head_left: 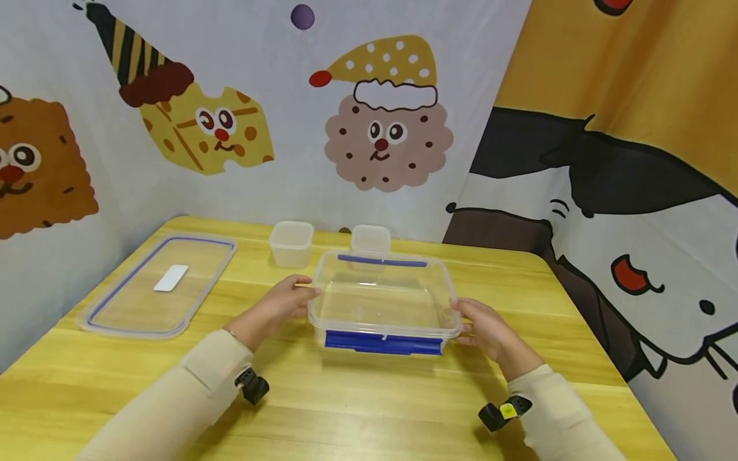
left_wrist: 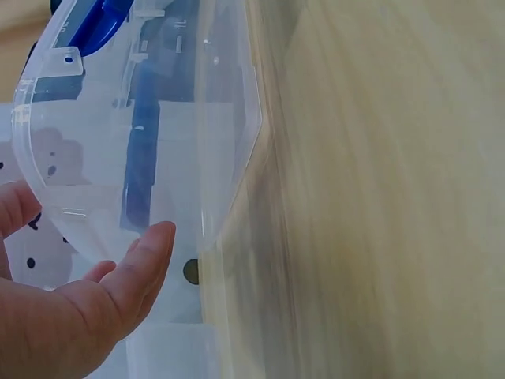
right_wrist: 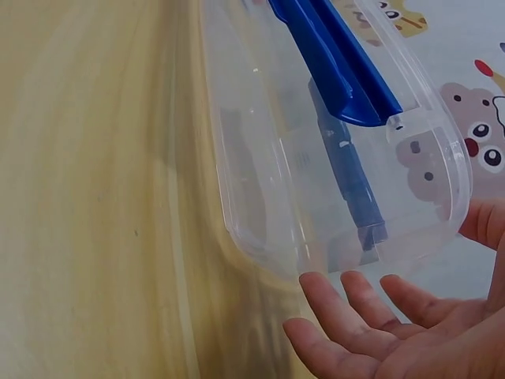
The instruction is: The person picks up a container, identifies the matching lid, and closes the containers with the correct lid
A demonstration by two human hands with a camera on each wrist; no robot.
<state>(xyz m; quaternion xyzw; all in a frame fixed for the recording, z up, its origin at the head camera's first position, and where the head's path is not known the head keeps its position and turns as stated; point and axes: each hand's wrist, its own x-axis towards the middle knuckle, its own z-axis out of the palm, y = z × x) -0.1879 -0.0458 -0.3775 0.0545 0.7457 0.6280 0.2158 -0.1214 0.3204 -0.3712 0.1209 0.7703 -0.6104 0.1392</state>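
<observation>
A clear plastic food container point(head_left: 377, 307) with blue clip latches, its lid off, is in the middle of the wooden table. At its left end is my left hand point(head_left: 288, 296), thumb at the rim and fingers extended along the outer wall. My right hand point(head_left: 487, 326) is at the opposite end, its thumb at the rim too. In the right wrist view, its fingers point(right_wrist: 339, 324) are spread and fairly straight beside the end wall. The left wrist view shows the left fingers point(left_wrist: 142, 272) reaching toward the container's corner. Whether the base rests fully on the table cannot be told.
A clear lid point(head_left: 138, 307) with a blue seal lies on the left, a white label point(head_left: 171, 278) on it. Two small clear tubs, a left one point(head_left: 291, 244) and a right one point(head_left: 371, 237), stand behind the container. A cartoon-printed curtain point(head_left: 300, 192) borders the table.
</observation>
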